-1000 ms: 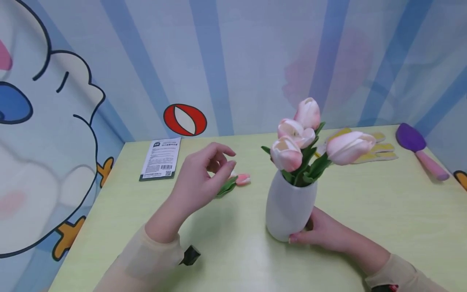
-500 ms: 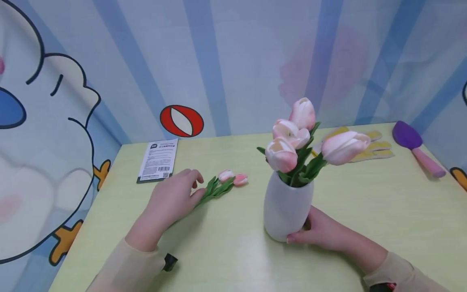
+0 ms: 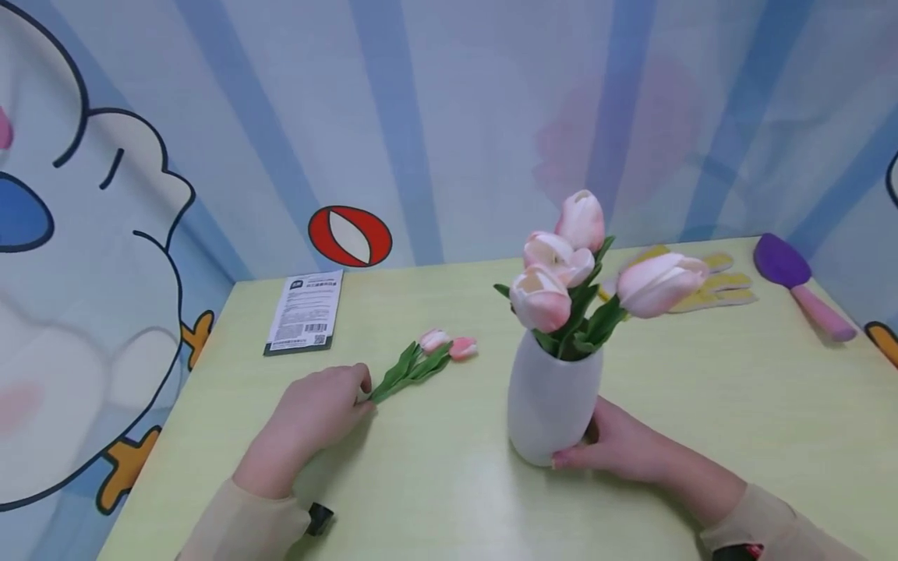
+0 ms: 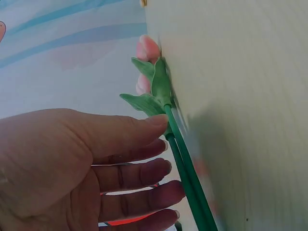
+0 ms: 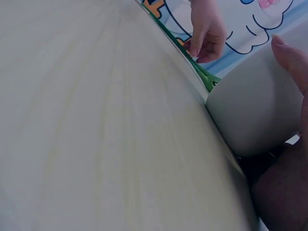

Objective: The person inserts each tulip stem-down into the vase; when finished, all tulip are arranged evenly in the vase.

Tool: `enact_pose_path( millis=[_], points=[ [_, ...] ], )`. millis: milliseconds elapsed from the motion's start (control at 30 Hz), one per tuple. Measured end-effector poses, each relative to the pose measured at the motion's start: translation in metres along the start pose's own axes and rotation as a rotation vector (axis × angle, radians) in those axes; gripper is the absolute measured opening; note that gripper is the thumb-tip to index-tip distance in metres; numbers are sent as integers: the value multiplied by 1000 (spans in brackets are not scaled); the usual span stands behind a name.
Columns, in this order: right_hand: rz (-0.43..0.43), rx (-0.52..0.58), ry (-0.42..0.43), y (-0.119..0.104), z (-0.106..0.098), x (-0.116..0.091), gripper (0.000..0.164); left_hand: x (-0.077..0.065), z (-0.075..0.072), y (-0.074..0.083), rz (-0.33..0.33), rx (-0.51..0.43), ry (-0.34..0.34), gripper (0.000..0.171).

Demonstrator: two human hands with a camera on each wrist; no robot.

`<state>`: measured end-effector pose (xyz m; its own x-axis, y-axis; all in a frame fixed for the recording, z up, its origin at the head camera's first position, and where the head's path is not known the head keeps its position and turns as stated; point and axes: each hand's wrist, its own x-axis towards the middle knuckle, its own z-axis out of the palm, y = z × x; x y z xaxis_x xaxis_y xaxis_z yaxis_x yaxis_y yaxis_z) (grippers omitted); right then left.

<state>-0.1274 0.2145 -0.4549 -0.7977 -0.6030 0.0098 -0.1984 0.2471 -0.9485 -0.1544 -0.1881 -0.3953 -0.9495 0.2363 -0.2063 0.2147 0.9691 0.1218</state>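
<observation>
In the head view, two pink artificial tulips (image 3: 414, 368) with green leaves lie on the table. My left hand (image 3: 312, 417) is at their stems. The left wrist view shows its thumb tip overlapping the green stems (image 4: 185, 178), with the other fingers loosely extended beside them. Toward the right stands a white vase (image 3: 554, 405), slightly tilted in this view, holding several pale pink tulips (image 3: 540, 298). My right hand (image 3: 627, 444) holds the vase low on its right side, thumb at the front near the base. The right wrist view catches the vase's wall (image 5: 264, 96) close up.
A white printed packet (image 3: 305, 312) lies at the back left of the light table (image 3: 449, 499). Behind the vase is a yellow-and-white glove (image 3: 722, 288). At the back right lies a purple spatula (image 3: 786, 261) with a pink handle. A cartoon-printed cloth (image 3: 484, 117) backs the table.
My left hand has moved down and left, from above the lying tulips to their stems, uncovering the blossoms and leaves. The right hand keeps its hold on the vase.
</observation>
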Motion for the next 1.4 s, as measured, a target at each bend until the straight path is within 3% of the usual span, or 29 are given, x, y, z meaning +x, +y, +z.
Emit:
enact_pose_path(
  millis=[233, 567, 967, 1200, 1400],
  points=[
    [-29, 21, -2, 0, -1, -1, 69, 3, 1, 1, 3, 12, -21, 10],
    [13, -1, 4, 0, -2, -1, 72, 5, -1, 1, -2, 8, -59, 8],
    [-28, 29, -19, -1, -1, 1, 69, 4, -6, -2, 17, -54, -12, 6],
    [-16, 12, -13, 1, -1, 0, 70, 3, -8, -2, -7, -90, -24, 10],
    [3, 16, -7, 3, -1, -1, 70, 4, -8, -2, 31, -118, 2, 8]
  ],
)
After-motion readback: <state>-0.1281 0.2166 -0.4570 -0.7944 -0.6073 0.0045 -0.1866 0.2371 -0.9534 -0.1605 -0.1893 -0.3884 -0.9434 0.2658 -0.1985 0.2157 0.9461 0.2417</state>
